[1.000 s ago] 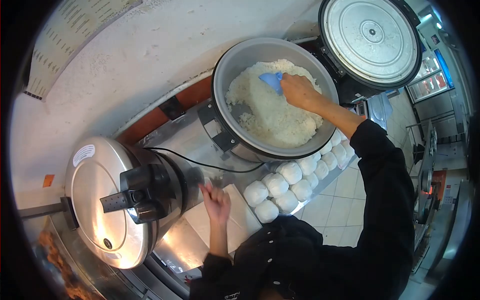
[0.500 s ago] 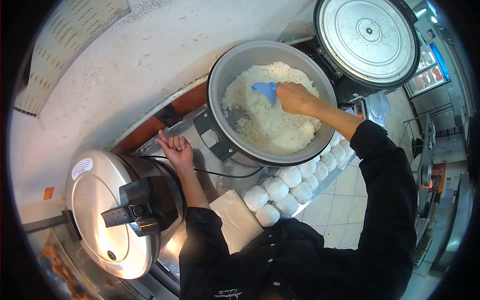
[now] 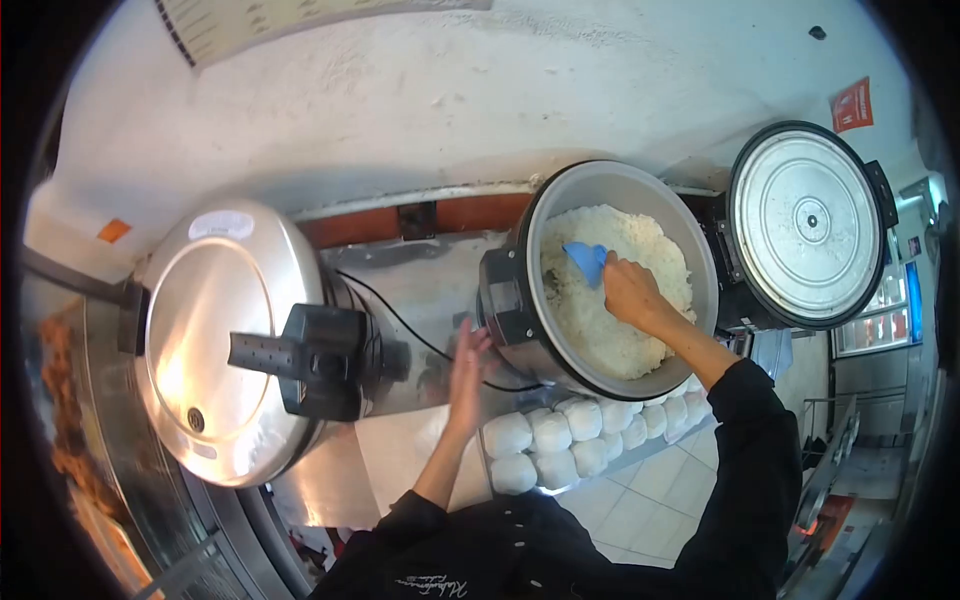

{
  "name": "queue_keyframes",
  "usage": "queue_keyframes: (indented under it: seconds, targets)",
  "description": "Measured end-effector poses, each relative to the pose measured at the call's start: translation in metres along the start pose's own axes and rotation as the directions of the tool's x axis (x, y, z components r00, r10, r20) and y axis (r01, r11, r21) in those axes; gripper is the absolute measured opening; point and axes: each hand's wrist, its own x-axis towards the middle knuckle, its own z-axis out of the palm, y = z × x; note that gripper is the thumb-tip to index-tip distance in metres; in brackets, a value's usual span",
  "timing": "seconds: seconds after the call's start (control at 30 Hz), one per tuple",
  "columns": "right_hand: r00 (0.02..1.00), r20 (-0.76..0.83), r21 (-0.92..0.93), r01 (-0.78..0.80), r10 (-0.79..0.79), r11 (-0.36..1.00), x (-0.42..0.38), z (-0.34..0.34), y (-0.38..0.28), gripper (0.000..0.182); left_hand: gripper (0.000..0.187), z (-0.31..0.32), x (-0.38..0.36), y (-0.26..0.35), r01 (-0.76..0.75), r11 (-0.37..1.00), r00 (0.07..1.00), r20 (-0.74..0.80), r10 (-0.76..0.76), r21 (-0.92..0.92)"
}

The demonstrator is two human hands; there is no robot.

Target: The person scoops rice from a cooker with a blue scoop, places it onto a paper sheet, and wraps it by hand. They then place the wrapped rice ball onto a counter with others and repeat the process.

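Observation:
A blue rice scoop [image 3: 587, 262] is in my right hand [image 3: 633, 294], its blade down on the white cooked rice [image 3: 612, 335]. The rice fills much of the grey pot of an open rice cooker [image 3: 706, 250]. Near that cooker's black side handle [image 3: 508, 300], my left hand [image 3: 467, 375] has its fingers stretched out and holds nothing. A dark power cord [image 3: 415, 338] runs across the metal counter [image 3: 410, 270] behind that hand.
The open cooker's round lid [image 3: 800, 215] stands raised at the right. To the left is a second, closed rice cooker [image 3: 215, 340] with a black latch. Several round white bundles [image 3: 552, 432] line the counter's front edge, beside a pale flat sheet [image 3: 395, 455].
My view has turned, so the cookers appear shifted. My left hand has gone from loosely curled between the cookers to outstretched by the open cooker's side. The scoop stays in my right hand, in the rice.

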Motion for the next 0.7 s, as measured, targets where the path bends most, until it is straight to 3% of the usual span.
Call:
queue_keyframes:
  seconds: [0.07,0.17,0.23,0.33,0.37,0.47,0.7]
  targets:
    - [0.999,0.030,-0.012,0.028,-0.028,1.000,-0.005,0.008,-0.009,0.028,0.082,0.023,-0.017,-0.008,0.124,0.984,0.969,0.230,-0.091,-0.131]
    - [0.996,-0.008,0.093,0.094,-0.094,0.991,0.005,0.025,-0.027,0.031,0.087,0.038,-0.023,-0.006,0.125,0.985,0.956,0.280,-0.088,-0.119]
    - [0.966,0.191,0.120,0.154,-0.175,0.981,0.011,0.025,-0.047,0.035,0.092,0.037,-0.021,0.001,0.118,0.991,0.938,0.335,-0.089,-0.068]
    - [0.961,0.211,0.301,0.110,-0.178,0.947,0.010,0.020,-0.032,0.035,0.096,0.025,-0.024,0.008,0.145,0.989,0.911,0.391,-0.133,-0.001]
    - [0.965,0.149,0.319,0.160,-0.216,0.934,0.004,0.017,-0.027,0.033,0.097,0.028,-0.019,0.009,0.153,0.988,0.896,0.420,-0.143,0.008]
    - [0.955,0.221,0.318,0.121,-0.198,0.940,-0.019,-0.011,-0.037,0.032,0.099,0.026,-0.018,0.014,0.115,0.988,0.873,0.465,-0.150,0.104]
    - [0.948,0.235,0.294,0.139,-0.212,0.946,-0.061,-0.046,-0.048,0.030,0.096,0.020,-0.016,0.007,0.116,0.986,0.867,0.472,-0.159,0.119]
